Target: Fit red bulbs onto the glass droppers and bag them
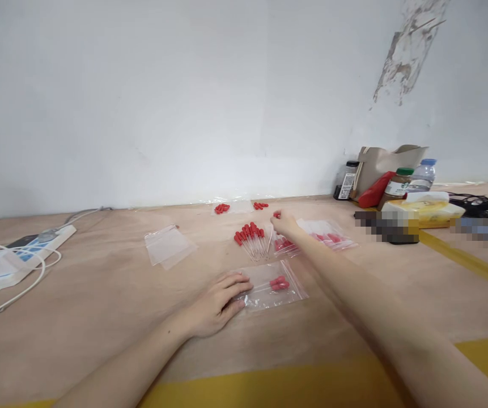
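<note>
My left hand (220, 300) lies with fingers stretched over the left end of a clear zip bag (261, 300), pressing it on the table. Inside that bag are several droppers with red rubber bulbs (279, 283). Farther off, my right hand (286, 224) pinches one red-bulbed dropper (276, 215), its clear tube slanting downward. Just left of it, a fanned pile of droppers (250, 233) lies with bulbs pointing away from me. Under and beyond my right wrist, more filled zip bags (343, 242) overlap, partly hidden by the arm.
Flat, unfilled zip bags (169, 246) lie to the left. Two bags with red bulbs (222, 209) rest against the wall. A power strip (26, 258) with white cables is far left. Bottles (398, 187), a paper bag (382, 170) and a tissue pack (424, 211) stand right.
</note>
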A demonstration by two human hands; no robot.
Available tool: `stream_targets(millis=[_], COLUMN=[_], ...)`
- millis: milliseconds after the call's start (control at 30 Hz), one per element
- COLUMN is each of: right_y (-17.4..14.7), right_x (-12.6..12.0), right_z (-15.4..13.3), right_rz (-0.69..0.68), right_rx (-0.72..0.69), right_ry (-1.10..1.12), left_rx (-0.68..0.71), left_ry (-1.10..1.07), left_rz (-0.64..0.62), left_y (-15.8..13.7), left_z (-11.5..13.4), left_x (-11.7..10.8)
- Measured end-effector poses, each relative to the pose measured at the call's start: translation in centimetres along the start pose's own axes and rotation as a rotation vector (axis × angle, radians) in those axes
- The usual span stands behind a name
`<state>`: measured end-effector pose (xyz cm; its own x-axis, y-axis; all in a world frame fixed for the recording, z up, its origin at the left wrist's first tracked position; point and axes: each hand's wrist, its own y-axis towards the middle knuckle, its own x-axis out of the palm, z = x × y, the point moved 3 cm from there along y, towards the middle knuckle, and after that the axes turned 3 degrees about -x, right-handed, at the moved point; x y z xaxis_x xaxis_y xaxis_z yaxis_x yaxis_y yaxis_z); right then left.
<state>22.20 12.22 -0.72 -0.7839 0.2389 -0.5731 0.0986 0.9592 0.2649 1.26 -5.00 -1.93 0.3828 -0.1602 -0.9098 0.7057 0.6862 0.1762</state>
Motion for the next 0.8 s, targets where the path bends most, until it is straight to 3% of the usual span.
stream_targets(millis=[167, 267, 567, 800], right_y=[-4.0, -6.9, -9.9, -11.1], right_x=[-5.3, -6.6, -4.7, -4.2], right_z=[2.6, 4.4, 4.7, 4.4], right_rz=[0.204, 0.258, 0.163, 0.005], right_rx=[-0.072, -0.034, 0.089, 0.122], right_ry=[0.254, 0.450, 0.699, 0.788], left_rx=[-0.008, -0.013, -0.030, -0.028], left_ry=[-0.019, -0.032, -0.021, -0.014], left_rz=[0.007, 0.010, 0.004, 0.018], left_y=[0.0, 0.0, 0.0, 0.0], left_z=[-0.1, 0.0, 0.0, -0.1], left_x=[0.0, -0.1, -0.1, 0.0])
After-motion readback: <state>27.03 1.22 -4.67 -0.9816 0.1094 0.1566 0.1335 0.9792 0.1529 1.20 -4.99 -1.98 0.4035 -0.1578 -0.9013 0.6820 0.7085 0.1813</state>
